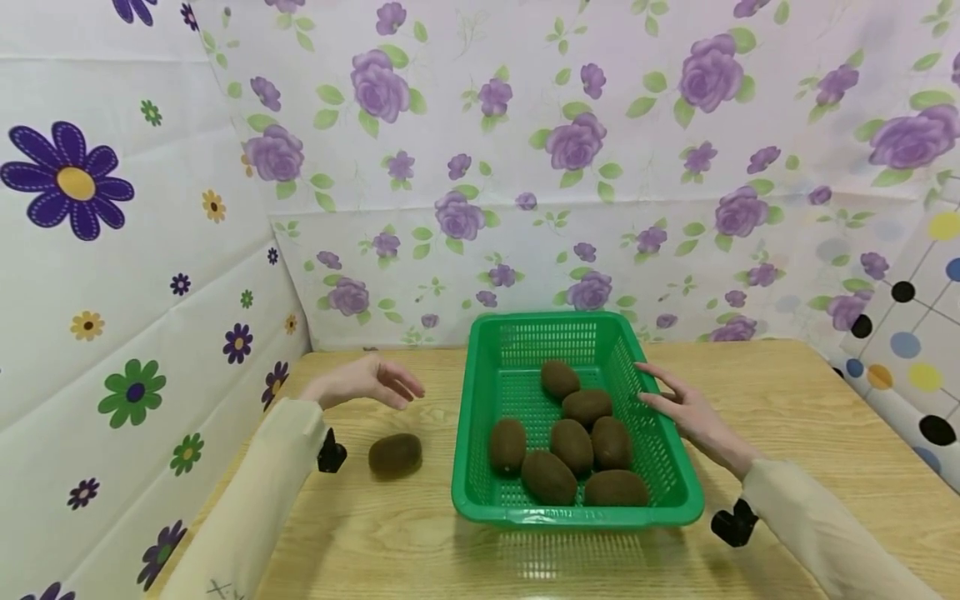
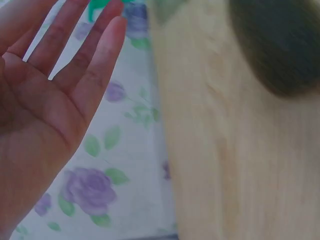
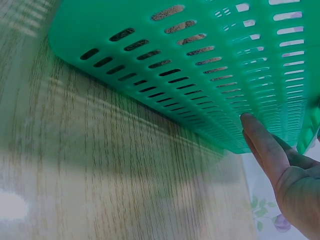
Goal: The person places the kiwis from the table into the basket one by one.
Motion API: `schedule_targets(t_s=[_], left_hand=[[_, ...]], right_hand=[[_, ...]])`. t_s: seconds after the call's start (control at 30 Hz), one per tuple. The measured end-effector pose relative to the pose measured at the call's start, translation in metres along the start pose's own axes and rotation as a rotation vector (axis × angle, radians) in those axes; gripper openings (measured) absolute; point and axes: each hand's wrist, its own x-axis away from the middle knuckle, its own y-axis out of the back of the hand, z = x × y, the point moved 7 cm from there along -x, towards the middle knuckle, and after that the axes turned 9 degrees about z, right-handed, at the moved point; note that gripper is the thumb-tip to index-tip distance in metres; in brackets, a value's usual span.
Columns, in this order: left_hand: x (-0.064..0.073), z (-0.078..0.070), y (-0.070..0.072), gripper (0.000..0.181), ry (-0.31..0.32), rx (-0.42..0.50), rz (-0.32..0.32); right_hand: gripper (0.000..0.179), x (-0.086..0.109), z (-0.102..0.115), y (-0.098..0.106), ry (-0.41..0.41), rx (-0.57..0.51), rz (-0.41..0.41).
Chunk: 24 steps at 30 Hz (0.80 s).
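Note:
A green plastic basket [image 1: 577,515] stands on the wooden table with several brown kiwis [image 1: 572,446] in it. To its left, one more kiwi [image 1: 395,456] lies on the tabletop. My left hand [image 1: 369,381] hovers just beyond that kiwi, fingers loosely bent and holding nothing; in the left wrist view its palm [image 2: 40,110] is bare. My right hand [image 1: 690,412] holds the basket's right rim, its thumb over the edge. In the right wrist view, fingers [image 3: 265,145] lie along the outside of the slotted wall.
The wooden table [image 1: 375,550] ends at a flowered sheet [image 1: 420,275] behind the basket. Another flower-print sheet [image 1: 97,317] runs along the left side, and a dotted one [image 1: 907,333] along the right. A small black device [image 1: 331,452] is strapped to each wrist.

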Motion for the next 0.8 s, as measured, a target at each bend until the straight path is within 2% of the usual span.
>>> schedule_targets(t_s=[0.23, 0.5, 0.8], left_hand=[[0.017, 0.023, -0.002, 0.035, 0.003, 0.002, -0.04], [0.029, 0.052, -0.007, 0.032, -0.019, 0.077, -0.084], [0.037, 0.079, -0.023, 0.055, 0.014, 0.071, -0.104]], right_hand=[[0.059, 0.0, 0.0, 0.002, -0.011, 0.025, -0.009], [0.06, 0.0, -0.001, 0.001, -0.016, 0.014, -0.011], [0.059, 0.0, 0.002, 0.0, -0.01, 0.028, -0.013]])
